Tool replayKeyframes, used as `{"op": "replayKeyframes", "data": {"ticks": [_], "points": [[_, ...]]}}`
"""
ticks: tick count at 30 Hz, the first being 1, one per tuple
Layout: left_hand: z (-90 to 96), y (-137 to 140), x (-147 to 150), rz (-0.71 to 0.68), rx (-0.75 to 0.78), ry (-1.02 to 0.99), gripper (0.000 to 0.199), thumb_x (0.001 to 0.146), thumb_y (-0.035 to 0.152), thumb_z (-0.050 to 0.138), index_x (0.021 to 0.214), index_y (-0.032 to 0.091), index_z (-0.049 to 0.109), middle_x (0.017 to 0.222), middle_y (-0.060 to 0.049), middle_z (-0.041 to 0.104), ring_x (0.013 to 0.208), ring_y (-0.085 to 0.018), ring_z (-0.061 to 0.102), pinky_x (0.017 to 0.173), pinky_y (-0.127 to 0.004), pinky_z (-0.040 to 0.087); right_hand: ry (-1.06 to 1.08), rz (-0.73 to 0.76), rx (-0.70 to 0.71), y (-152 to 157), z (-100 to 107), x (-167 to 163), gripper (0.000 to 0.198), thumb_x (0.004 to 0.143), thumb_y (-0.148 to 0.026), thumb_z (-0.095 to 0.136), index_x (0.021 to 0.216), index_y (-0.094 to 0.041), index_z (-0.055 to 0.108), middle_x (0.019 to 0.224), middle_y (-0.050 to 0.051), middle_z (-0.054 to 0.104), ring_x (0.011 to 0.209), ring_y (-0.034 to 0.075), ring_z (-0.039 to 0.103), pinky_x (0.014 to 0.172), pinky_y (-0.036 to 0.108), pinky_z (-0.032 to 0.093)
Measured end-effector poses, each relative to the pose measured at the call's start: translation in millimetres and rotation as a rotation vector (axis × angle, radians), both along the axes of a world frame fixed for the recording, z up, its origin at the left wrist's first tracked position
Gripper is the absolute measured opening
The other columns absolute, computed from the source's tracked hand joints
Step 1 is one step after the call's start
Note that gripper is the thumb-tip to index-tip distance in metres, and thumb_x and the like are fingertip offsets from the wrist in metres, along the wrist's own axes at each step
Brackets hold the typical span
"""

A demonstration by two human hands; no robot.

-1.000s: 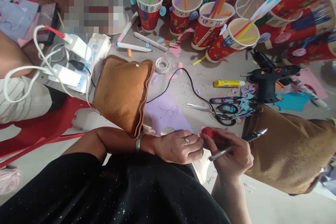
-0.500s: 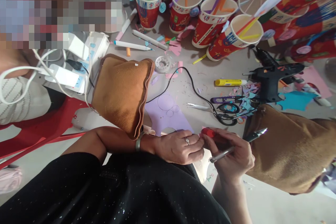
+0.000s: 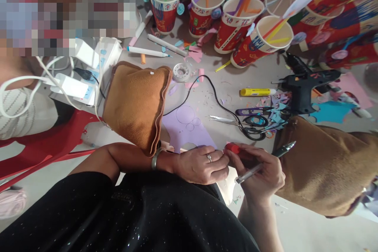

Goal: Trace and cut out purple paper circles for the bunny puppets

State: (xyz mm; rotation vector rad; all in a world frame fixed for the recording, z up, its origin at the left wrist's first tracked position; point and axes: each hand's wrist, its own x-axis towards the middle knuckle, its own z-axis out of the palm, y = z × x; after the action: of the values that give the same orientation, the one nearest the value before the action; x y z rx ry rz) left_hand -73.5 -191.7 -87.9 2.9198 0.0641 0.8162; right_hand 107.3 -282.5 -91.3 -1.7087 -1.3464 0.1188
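Observation:
My right hand (image 3: pixel 260 171) is closed, with a clear-barrelled pen (image 3: pixel 251 173) tucked across its fingers, tip end pointing up and right. Thumb and forefinger of that hand also pinch a small rounded red piece (image 3: pixel 233 148), its kind unclear. My left hand (image 3: pixel 203 165), wearing a ring, has its fingers curled in, and its fingertips meet those of the right hand beside the red piece. Whatever the left fingers grip is hidden. Just beyond lies a purple paper sheet (image 3: pixel 191 130) with circles drawn on it and curved cut edges.
Scissors (image 3: pixel 221 119), a purple-handled cutter (image 3: pixel 251 112), a yellow glue stick (image 3: pixel 256 92) and a black glue gun (image 3: pixel 304 86) lie ahead. Brown sleeve-like covers (image 3: pixel 136 106) flank the hands. Decorated paper cups (image 3: pixel 203 19) with straws fill the back. A power strip (image 3: pixel 94 71) sits left.
The whole view has shifted very slightly left. Both hands keep nearly the same pose around the red piece and the pen.

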Motion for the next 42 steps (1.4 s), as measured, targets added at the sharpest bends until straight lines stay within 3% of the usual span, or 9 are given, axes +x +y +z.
{"op": "replayKeyframes", "data": {"ticks": [8,15,25,32,42], "points": [[0.5,-9.1,4.4,0.125,0.030,-0.012,0.023,0.099,0.029,0.048,0.102,0.015,0.066,0.134,-0.018,0.063,0.093,-0.017,0.064,0.080,-0.032,0.044,0.034,-0.008,-0.041,-4.6,-3.0,2.3,0.036,0.075,-0.024,0.084,0.105,-0.027,0.065,0.093,0.001,0.078,0.080,0.023,0.077,0.070,0.038,0.065],[17.7,-6.8,5.7,0.151,0.054,0.047,0.022,0.098,0.022,0.048,0.103,0.013,0.068,0.125,-0.017,0.068,0.091,-0.017,0.064,0.077,-0.031,0.044,-0.028,0.050,-0.022,-7.1,-10.0,7.0,0.042,0.074,-0.025,0.084,0.111,-0.026,0.063,0.097,0.003,0.079,0.079,0.023,0.077,0.067,0.038,0.063],[0.6,-6.3,7.3,0.118,0.100,-0.003,0.025,0.096,0.032,0.054,0.105,0.015,0.069,0.129,-0.017,0.066,0.084,-0.015,0.060,0.073,-0.031,0.042,-0.146,0.070,0.030,-0.8,2.8,3.9,0.038,0.074,-0.023,0.083,0.106,-0.023,0.061,0.090,0.004,0.075,0.077,0.021,0.074,0.065,0.033,0.060],[4.4,2.2,8.4,0.066,0.108,-0.048,0.025,0.094,0.035,0.057,0.105,0.017,0.071,0.126,-0.015,0.069,0.092,-0.017,0.062,0.075,-0.029,0.045,-0.177,0.098,-0.003,-0.3,8.6,3.7,0.033,0.076,-0.017,0.079,0.101,-0.024,0.060,0.087,0.002,0.075,0.075,0.020,0.074,0.066,0.033,0.060],[5.7,7.0,11.4,0.060,0.103,-0.116,0.021,0.092,0.032,0.057,0.097,0.018,0.073,0.117,-0.011,0.072,0.085,-0.014,0.061,0.075,-0.027,0.050,-0.189,0.086,-0.017,-4.7,4.4,6.5,0.034,0.073,-0.015,0.083,0.097,-0.024,0.060,0.089,0.001,0.077,0.073,0.019,0.075,0.067,0.033,0.061]]}}
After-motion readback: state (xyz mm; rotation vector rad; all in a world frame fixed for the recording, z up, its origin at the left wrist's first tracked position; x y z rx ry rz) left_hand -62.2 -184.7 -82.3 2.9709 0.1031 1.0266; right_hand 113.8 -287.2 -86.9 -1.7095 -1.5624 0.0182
